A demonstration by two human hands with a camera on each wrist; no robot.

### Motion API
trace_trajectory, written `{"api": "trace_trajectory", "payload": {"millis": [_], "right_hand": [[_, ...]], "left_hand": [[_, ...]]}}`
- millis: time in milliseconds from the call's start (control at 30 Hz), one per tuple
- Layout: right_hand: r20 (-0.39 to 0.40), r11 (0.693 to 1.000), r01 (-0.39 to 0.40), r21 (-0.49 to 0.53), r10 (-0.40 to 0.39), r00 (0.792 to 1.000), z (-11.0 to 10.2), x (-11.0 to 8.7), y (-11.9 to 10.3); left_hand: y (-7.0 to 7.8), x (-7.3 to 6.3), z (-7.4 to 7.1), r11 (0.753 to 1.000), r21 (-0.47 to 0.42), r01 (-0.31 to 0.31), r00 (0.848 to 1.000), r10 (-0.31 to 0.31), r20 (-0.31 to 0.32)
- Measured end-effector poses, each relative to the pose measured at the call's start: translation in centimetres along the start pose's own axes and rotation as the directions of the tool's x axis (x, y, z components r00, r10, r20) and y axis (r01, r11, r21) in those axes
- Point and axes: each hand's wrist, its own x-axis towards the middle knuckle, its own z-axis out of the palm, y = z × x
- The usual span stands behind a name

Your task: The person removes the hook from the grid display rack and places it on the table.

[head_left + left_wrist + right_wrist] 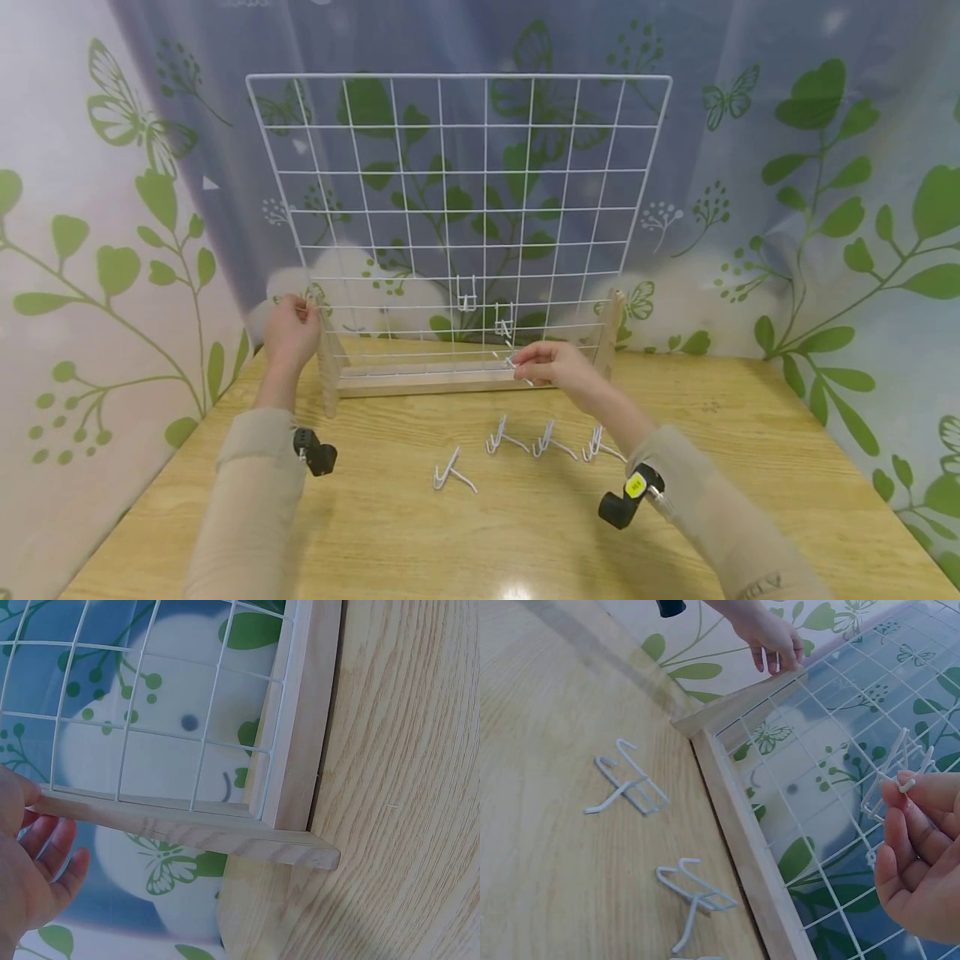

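Note:
A white wire grid panel point(486, 171) stands upright in a wooden base point(435, 383). At its left side, my left hand point(291, 333) grips the upper end of the wooden side post point(187, 829), thumb on one face and fingers behind. My right hand point(558, 372) pinches a white wire hook point(886, 780) by its prong, thumb against finger, close in front of the grid's lower middle. One white hook point(467, 296) hangs on the grid, and another hook point(503, 319) shows lower and to the right, just above the pinched one. Whether the pinched hook touches the grid wires, I cannot tell.
Several more white hooks point(453, 472) lie on the wooden table point(390, 533) in front of the base, three in a row at the right. The right post point(611, 329) closes the base's other end. A leaf-patterned curtain point(817, 208) stands behind and at both sides.

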Motion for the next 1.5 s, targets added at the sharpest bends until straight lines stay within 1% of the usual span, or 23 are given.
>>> {"api": "trace_trajectory", "payload": {"millis": [167,267,400,633,967,1133,1267,1400,1500], "right_hand": [[-0.011,1.0,-0.026,-0.01,0.026,1.0,0.2,-0.5,1.2],[-0.014,1.0,-0.026,-0.015,0.026,1.0,0.3,-0.9,1.8],[0.001,0.999,-0.015,-0.032,0.015,1.0,0.4,-1.4,2.9],[0.032,1.0,-0.024,-0.007,0.024,0.999,0.8,-2.4,4.4],[0.078,0.997,-0.066,-0.047,0.07,0.994,1.3,-3.5,6.2],[0.095,0.996,-0.075,-0.055,0.08,0.992,1.7,-3.8,7.0],[0.122,0.995,-0.057,-0.076,0.066,0.99,2.0,-4.1,7.5],[0.15,0.995,-0.043,-0.091,0.056,0.987,2.5,-4.2,7.9],[0.156,0.995,-0.051,-0.09,0.065,0.986,2.9,-4.2,8.1]], "left_hand": [[0.0,0.0,0.0,1.0,0.0,0.004,1.0,-0.004,0.006],[0.0,0.0,0.0,1.0,-0.003,0.002,1.0,-0.002,0.0],[0.0,0.0,0.1,1.0,-0.002,-0.003,1.0,0.003,-0.007],[-0.2,0.0,0.2,1.0,-0.005,0.003,1.0,-0.003,0.006],[-0.2,0.1,0.2,1.0,-0.005,-0.005,1.0,0.004,-0.004],[-0.1,0.0,0.2,1.0,-0.003,-0.003,1.0,0.003,-0.01],[0.1,-0.1,0.1,1.0,0.0,-0.006,1.0,0.006,-0.021],[0.2,-0.1,0.0,1.0,0.003,-0.002,1.0,0.002,-0.019],[0.3,-0.2,0.1,1.0,0.003,0.003,1.0,-0.003,-0.014]]}}
